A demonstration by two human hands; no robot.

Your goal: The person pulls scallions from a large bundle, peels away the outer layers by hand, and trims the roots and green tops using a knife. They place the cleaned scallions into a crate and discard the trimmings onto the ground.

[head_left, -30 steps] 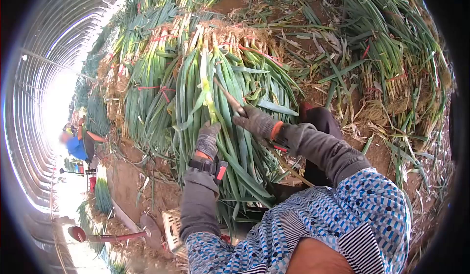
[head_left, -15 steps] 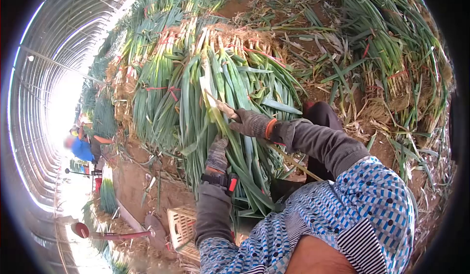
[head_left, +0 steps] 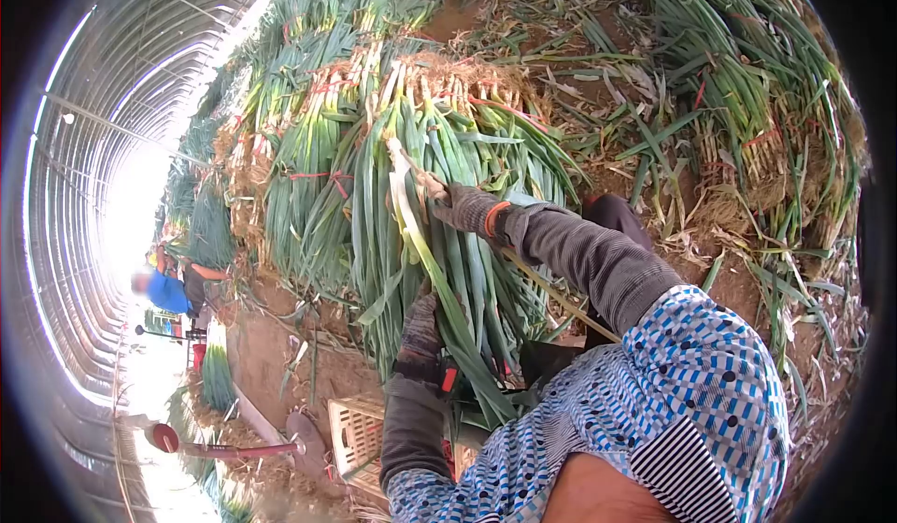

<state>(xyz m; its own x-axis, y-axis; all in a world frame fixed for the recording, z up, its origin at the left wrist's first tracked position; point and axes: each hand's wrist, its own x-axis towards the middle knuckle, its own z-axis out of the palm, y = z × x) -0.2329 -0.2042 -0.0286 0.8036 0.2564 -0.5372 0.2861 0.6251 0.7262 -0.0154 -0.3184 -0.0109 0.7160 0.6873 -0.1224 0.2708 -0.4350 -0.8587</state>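
A long green onion (head_left: 404, 207) with a white shank lies slanted over a heap of green onions (head_left: 374, 172). My left hand (head_left: 419, 327), in a grey glove, is closed around its green leaves. My right hand (head_left: 464, 211), gloved with an orange cuff, is beside the white shank. Its fingers close on a tan, dry-looking leaf strip (head_left: 428, 183) that reaches to the shank. A pale yellowish stalk (head_left: 561, 310) runs from below my right wrist toward my lap; whether it joins the strip is hidden.
Tied bundles of green onions (head_left: 747, 102) lie at the right. A plastic crate (head_left: 355, 434) stands beside my left forearm. A round-topped red-brown post (head_left: 234, 449) is at lower left. Another person (head_left: 170, 291) works far left under the arched roof. Loose leaves (head_left: 598, 93) litter the soil.
My right hand has moved slightly left and up along the shank with the tan strip. My left hand has slipped a little lower. More of the white shank shows now.
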